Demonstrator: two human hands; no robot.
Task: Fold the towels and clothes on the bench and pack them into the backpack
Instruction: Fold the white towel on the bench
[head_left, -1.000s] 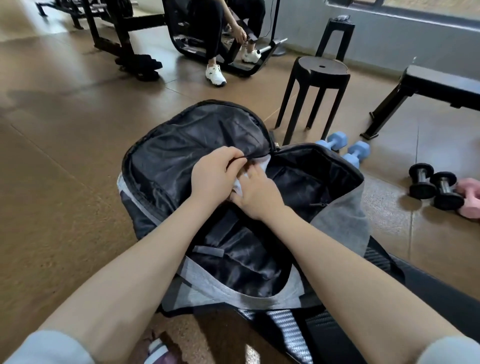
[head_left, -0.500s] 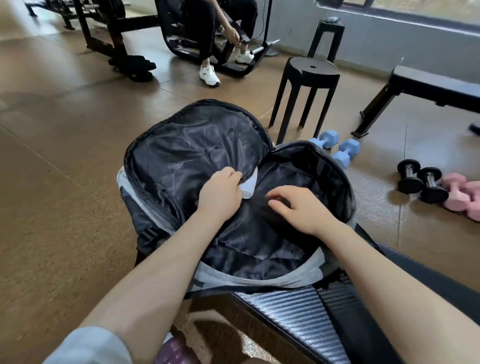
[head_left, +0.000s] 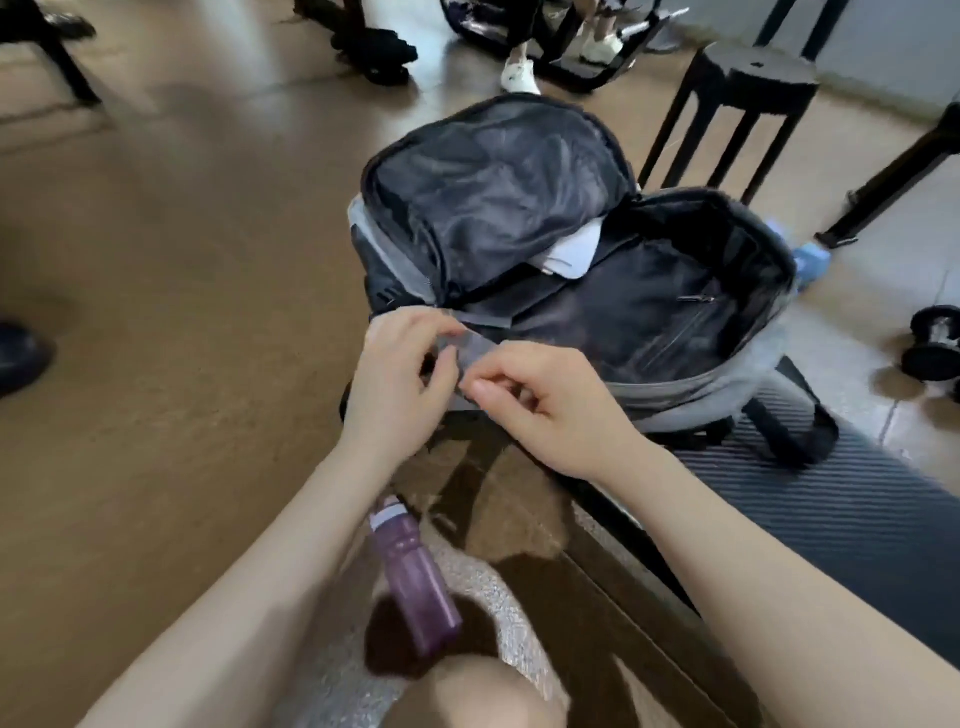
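A grey backpack with black lining lies open on the end of the black bench. A pale folded cloth shows inside it, half tucked under the raised flap. My left hand and my right hand meet at the bag's near rim, and both pinch the grey edge there. What exactly sits between the fingers is blurred.
A purple water bottle lies on the floor below my arms. A black stool stands behind the backpack. Blue dumbbells and black dumbbells lie on the floor at the right. A seated person's white shoes are at the back.
Both hands have come out of the bag's inside and moved back to its near rim, where they now pinch the edge. The cloth stays inside. The view has tilted downward.
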